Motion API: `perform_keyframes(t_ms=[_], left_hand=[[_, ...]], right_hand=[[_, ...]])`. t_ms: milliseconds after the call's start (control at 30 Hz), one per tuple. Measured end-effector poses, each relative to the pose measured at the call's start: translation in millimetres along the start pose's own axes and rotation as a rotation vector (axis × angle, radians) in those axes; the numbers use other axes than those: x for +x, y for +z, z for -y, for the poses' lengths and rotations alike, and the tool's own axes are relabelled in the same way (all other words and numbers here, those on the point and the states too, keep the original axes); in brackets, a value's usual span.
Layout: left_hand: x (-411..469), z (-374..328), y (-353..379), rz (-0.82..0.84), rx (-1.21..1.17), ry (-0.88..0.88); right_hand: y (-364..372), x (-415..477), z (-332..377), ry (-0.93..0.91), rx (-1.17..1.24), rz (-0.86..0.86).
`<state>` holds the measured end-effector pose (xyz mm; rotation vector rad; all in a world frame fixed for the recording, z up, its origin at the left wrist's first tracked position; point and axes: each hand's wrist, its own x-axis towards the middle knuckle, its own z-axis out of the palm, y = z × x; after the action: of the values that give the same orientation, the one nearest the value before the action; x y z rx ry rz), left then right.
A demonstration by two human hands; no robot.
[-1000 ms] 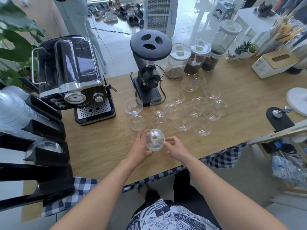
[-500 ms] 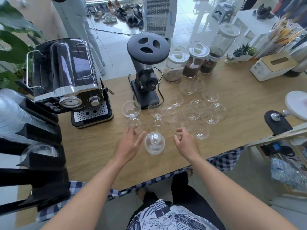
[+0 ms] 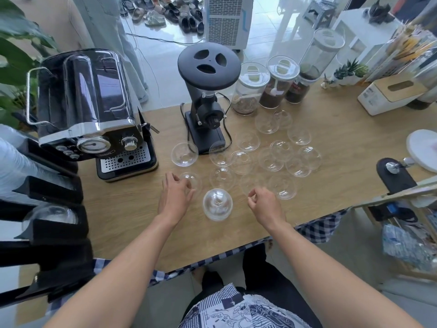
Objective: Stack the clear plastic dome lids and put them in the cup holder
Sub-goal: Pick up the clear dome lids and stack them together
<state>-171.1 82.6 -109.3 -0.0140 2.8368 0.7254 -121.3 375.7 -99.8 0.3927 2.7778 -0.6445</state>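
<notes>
A short stack of clear dome lids [image 3: 217, 204] stands on the wooden table [image 3: 132, 216] between my hands, and neither hand touches it. My left hand [image 3: 175, 195] reaches forward with its fingertips on a single dome lid [image 3: 192, 181]. My right hand [image 3: 262, 204] has curled fingers, and its thumb and forefinger pinch the near rim of another faint lid [image 3: 250, 182]. Several more loose lids [image 3: 272, 159] lie scattered behind. The black cup holder [image 3: 54, 230] stands at the left edge with a lid stack [image 3: 52, 214] in one slot.
A black espresso machine [image 3: 89, 110] stands at the back left and a black grinder [image 3: 205, 91] behind the lids. Glass jars [image 3: 272, 86], a tissue box [image 3: 390, 93] and a white disc [image 3: 423, 147] line the back and right. The table's front edge has a checked cloth [image 3: 319, 228].
Both hands let go of the lid stack, which now stands on the table. My left hand moved forward to one loose lid and my right hand to another.
</notes>
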Motion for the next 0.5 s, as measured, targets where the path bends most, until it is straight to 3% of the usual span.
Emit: perform_keyframes(t_ms=[167, 300, 367, 500], left_hand=[[-10, 6, -5, 0.031, -0.165, -0.005], [-15, 5, -17, 0.024, -0.237, 0.000], [-18, 1, -24, 0.015, -0.287, 0.007], [-23, -3, -36, -0.022, -0.373, 0.032]], right_hand=[[-18, -7, 10, -0.028, 0.200, -0.129], [-43, -12, 28, 0.092, 0.547, -0.185], [-52, -15, 36, 0.206, 0.759, -0.118], [-43, -21, 40, 0.309, 1.187, 0.248]])
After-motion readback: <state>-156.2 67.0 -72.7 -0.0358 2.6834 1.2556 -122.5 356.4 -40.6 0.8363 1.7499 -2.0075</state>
